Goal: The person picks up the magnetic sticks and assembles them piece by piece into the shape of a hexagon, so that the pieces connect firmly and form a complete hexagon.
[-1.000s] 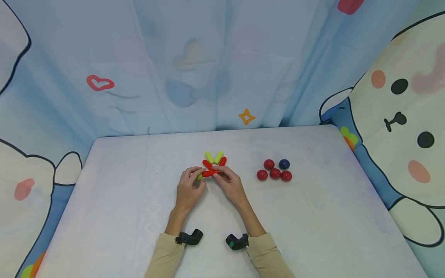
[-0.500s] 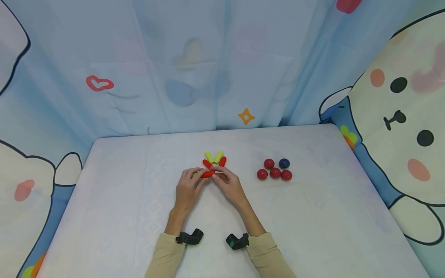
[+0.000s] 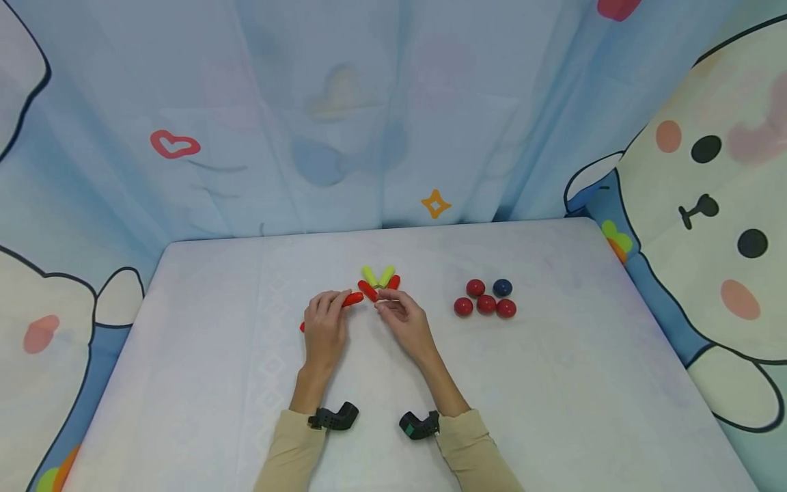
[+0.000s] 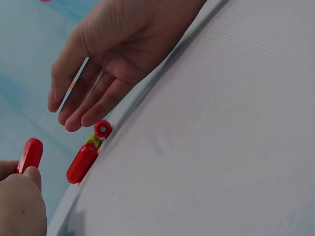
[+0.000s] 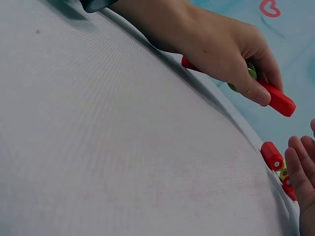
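My left hand (image 3: 326,328) pinches a red rod (image 3: 353,298) between thumb and fingers, lifted off the table in the right wrist view. Behind its fingers, a green piece (image 5: 252,71) and another red end (image 5: 189,64) show; how they join is hidden. My right hand (image 3: 404,322) holds nothing, its fingers fairly straight in the left wrist view. Close to its fingertips lie a red rod (image 3: 367,290) and a second red rod (image 3: 393,281), with two yellow-green rods (image 3: 369,276) in a V behind them. Pale round dots mark the rod ends.
To the right on the white-covered table (image 3: 553,383) sits a group of several red balls (image 3: 486,305) with one dark blue ball (image 3: 502,288). A blue patterned curtain (image 3: 277,171) hangs behind the table's far edge.
My left hand has moved left and slightly away with the red rod, leaving the right hand's fingertips. My right hand has stayed nearly in place. The balls have not moved.
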Action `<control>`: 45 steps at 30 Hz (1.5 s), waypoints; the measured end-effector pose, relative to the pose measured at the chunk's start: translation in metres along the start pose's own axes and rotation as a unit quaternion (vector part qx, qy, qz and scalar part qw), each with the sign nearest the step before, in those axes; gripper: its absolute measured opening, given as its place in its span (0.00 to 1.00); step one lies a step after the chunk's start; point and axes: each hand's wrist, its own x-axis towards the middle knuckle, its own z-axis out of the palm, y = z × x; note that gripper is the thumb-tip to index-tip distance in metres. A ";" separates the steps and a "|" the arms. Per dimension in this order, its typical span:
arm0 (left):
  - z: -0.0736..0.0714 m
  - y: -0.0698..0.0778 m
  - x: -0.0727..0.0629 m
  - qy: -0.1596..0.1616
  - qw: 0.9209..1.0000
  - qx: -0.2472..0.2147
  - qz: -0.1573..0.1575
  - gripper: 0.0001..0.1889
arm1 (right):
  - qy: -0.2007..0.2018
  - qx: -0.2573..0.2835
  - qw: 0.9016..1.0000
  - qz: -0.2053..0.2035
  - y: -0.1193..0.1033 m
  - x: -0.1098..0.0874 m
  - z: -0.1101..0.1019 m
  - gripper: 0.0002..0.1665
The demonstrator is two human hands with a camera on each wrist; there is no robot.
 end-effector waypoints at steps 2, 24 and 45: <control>0.000 0.000 0.000 -0.004 1.000 0.002 -0.011 0.15 | 0.004 -0.004 1.000 0.000 0.000 0.000 0.000 0.20; 0.000 -0.003 -0.001 -0.023 0.998 -0.012 -0.059 0.14 | 0.044 -0.081 0.996 -0.017 0.001 -0.002 -0.001 0.16; 0.001 -0.002 -0.001 -0.022 0.998 -0.020 -0.054 0.16 | 0.037 -0.152 0.985 -0.068 -0.014 0.024 -0.061 0.18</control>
